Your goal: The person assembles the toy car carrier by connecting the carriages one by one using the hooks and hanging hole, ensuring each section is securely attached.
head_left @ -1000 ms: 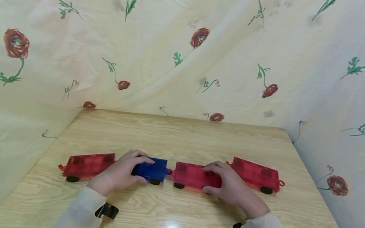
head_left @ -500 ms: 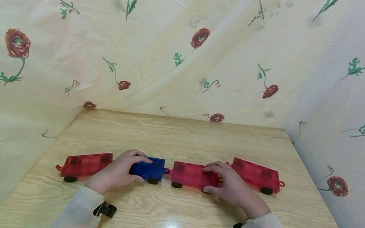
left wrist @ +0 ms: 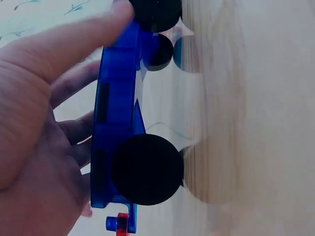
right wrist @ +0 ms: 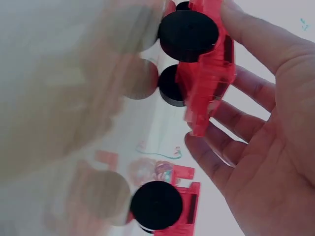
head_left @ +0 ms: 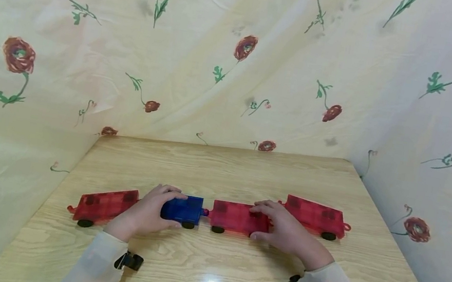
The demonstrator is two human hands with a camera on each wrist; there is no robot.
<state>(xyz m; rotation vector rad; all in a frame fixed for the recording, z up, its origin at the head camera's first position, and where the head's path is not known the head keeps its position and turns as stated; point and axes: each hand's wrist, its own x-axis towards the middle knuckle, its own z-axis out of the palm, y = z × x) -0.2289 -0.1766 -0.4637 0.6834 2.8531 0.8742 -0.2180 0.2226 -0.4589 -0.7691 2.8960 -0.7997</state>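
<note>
While four toy wagons form a bent row on the pale wooden table [head_left: 204, 167], each hand of the person holds one of the two in the middle. The left hand [head_left: 148, 210] grips the blue, rectangular plastic wagon [head_left: 188, 210] with black wheels [left wrist: 146, 169], its thumb on the near side and its fingers on the far side. The right hand [head_left: 283, 226] holds, in the same manner, the translucent red plastic wagon [head_left: 236, 217], near its right end. These two wagons meet at a small round coupling [head_left: 206, 212] between them. In the left wrist view, a small red ring [left wrist: 121, 223] sits at the blue peg of the blue wagon's other end. Beyond the left hand stands a second red wagon [head_left: 105, 205], turned at an angle. A third red wagon [head_left: 313, 216] stands slanted behind the right hand; the right wrist view shows a gap between it and the held one. Both sleeves [head_left: 93, 263] are whitish. Behind the table hangs a cream cloth [head_left: 186, 56] with red flowers.
</note>
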